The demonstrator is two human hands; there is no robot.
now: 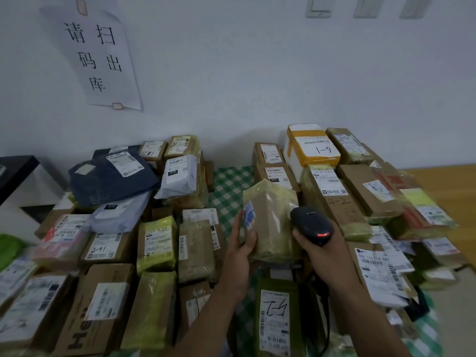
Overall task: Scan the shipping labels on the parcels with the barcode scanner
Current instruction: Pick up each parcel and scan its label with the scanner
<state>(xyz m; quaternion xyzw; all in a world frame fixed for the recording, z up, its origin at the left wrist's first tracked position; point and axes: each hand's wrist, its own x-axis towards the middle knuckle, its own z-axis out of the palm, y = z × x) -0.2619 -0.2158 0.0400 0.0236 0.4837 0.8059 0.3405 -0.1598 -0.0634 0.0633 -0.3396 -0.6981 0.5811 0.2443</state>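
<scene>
Parcels crowd the counter [229, 184] in two heaps with a strip of green check cloth between them. They overlap too much for an exact count, and those along the left, right and bottom edges are cut off or blurred. Most label print is too small to read. Handwritten marks do show, such as "1-9" on the white and yellow box [313, 148] at the back.

Between the heaps, the left hand [240, 251] holds one brown parcel [273, 220] upright above the cloth, with the fingers along its left edge and the thumb on its front. Its near face shows yellowish tape and a blue sticker too smeared to read. Its far side is hidden.

The right hand [324, 256] is wrapped round the handle of the single black barcode scanner [311, 225], just beside the parcel's right edge. A red light glows on its back and its window faces away. Its dark cable [328, 318] drops behind the forearm.

One paper sign [98, 55] hangs on the wall, and three wall plates [318, 6] are clipped by the top edge.
</scene>
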